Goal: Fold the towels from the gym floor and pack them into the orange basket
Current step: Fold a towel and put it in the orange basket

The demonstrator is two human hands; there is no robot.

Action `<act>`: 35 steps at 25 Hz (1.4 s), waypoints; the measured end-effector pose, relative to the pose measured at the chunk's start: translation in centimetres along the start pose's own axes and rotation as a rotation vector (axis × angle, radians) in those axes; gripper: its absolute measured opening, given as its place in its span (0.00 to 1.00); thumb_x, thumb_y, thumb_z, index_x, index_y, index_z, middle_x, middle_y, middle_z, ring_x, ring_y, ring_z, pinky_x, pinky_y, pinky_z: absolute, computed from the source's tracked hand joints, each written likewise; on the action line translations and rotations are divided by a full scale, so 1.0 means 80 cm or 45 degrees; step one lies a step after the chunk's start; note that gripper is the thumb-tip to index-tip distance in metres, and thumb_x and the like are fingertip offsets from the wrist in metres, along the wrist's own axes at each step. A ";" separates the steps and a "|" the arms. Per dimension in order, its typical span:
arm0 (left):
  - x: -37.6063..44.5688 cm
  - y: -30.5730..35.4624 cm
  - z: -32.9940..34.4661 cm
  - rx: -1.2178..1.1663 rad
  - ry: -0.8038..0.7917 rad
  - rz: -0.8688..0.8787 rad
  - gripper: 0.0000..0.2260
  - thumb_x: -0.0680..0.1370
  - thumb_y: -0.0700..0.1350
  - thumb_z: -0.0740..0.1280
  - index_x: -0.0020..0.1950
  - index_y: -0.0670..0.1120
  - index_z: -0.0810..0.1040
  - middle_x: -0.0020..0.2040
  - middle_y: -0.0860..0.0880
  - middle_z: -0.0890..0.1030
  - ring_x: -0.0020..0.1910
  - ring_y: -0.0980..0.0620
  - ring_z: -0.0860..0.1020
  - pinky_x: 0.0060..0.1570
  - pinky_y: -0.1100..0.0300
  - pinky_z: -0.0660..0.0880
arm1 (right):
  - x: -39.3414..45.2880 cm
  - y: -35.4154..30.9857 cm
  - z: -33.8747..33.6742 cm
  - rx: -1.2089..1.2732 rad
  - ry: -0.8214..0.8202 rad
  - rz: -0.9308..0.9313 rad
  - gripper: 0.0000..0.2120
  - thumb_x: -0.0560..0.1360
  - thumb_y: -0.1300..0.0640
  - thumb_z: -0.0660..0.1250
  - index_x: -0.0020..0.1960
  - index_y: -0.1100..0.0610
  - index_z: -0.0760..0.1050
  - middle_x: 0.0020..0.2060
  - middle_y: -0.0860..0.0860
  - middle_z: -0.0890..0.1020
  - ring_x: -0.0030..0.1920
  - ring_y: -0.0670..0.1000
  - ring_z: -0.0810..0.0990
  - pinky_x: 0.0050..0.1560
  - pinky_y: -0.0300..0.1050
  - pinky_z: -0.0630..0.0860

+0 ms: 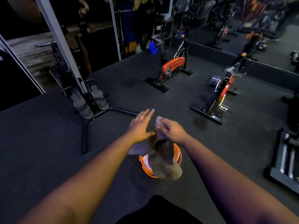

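Dark clothing (159,210) at the bottom edge, the person's own, nearest the camera.

Orange basket (179,155): round, standing on the dark gym floor (48,151) just beyond. Contents: a pale ribbed item shows inside at the near-left rim; what it is cannot be told. Most of the opening is covered by the towel hanging above it.

Towel (163,162): grey-brown, held up over the basket, its lower end draping across the basket's near rim, its upper end bunched between the two hands.

Right hand (172,130): grip clamped on the towel's upper part, fingers curled over the cloth.

Left hand (140,125): fingers straight and together, palm down, thumb touching the cloth beside the right hand.

Rowing machine (88,101): far left, footplates toward the camera, rail rising to the upper left.

Exercise bike (216,97): red and black, right of centre.

Second exercise bike (174,65): orange and black, farther back.

Blue bucket (153,48): by the far wall, contents not visible.
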State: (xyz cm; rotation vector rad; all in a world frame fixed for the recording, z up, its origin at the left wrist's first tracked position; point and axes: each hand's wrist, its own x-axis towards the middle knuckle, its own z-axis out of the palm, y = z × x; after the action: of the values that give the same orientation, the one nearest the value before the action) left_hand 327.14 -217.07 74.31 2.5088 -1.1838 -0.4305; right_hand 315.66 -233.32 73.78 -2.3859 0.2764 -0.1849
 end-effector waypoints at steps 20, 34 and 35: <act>0.027 0.030 -0.023 0.081 0.361 -0.335 0.17 0.74 0.36 0.64 0.59 0.50 0.80 0.58 0.47 0.79 0.56 0.43 0.78 0.51 0.52 0.76 | 0.029 0.178 -0.214 0.137 0.387 0.230 0.08 0.77 0.64 0.65 0.40 0.55 0.76 0.36 0.51 0.81 0.42 0.56 0.79 0.45 0.51 0.74; 0.027 0.080 0.010 -1.422 0.850 -0.831 0.16 0.77 0.53 0.73 0.41 0.40 0.81 0.40 0.45 0.82 0.41 0.48 0.79 0.42 0.56 0.74 | 0.012 0.109 -0.189 1.068 0.320 0.808 0.16 0.79 0.53 0.65 0.40 0.63 0.82 0.35 0.57 0.86 0.34 0.57 0.84 0.35 0.44 0.79; 0.026 0.070 0.013 -1.411 0.905 -0.960 0.14 0.77 0.54 0.73 0.43 0.43 0.82 0.43 0.45 0.82 0.43 0.47 0.80 0.45 0.56 0.75 | 0.010 0.122 -0.191 1.099 0.378 0.906 0.16 0.80 0.55 0.62 0.41 0.64 0.81 0.36 0.59 0.84 0.33 0.59 0.82 0.36 0.45 0.78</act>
State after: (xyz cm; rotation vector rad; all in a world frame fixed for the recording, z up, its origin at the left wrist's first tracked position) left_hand 324.15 -222.25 75.42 1.6997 0.2935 -0.2082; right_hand 311.83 -250.45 78.41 -1.3034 0.9439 -0.2529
